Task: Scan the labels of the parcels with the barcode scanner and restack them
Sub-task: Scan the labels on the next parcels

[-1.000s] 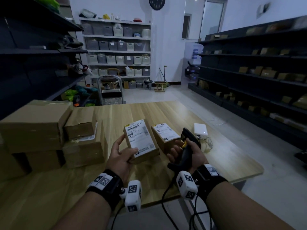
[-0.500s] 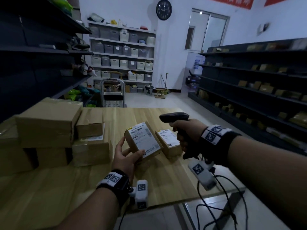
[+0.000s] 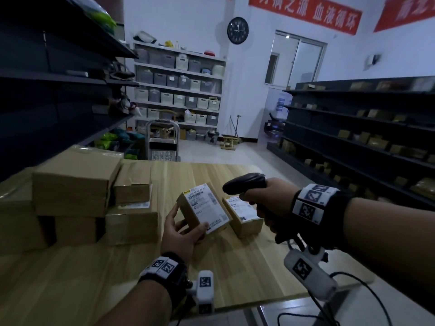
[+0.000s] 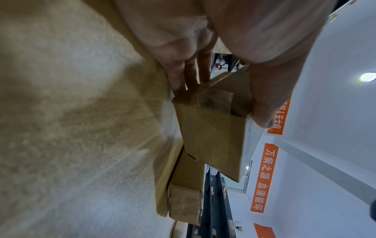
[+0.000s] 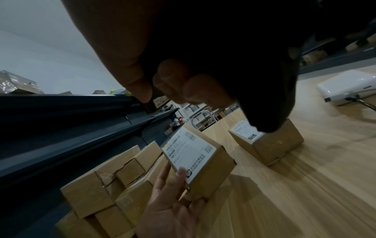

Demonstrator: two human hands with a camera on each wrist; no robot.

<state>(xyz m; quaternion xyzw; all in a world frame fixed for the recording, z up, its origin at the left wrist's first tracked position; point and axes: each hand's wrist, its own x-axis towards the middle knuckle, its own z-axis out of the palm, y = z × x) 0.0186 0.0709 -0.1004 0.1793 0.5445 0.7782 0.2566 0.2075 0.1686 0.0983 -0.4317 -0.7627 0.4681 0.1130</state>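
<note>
My left hand holds a small cardboard parcel tilted up off the wooden table, its white label facing me; thumb and fingers grip its lower end. My right hand grips a black barcode scanner by its handle, the head level and pointing left, just above and right of that label. A second labelled small parcel lies on the table under the scanner.
A stack of larger brown boxes stands on the table's left side. A white device with a cable sits on the table to the right. Dark shelving runs along both sides; a trolley stands beyond the far edge.
My right hand has raised the scanner from low by the table edge and turned it to point left over the parcels. The left hand keeps the parcel tilted up, nearly unmoved.
</note>
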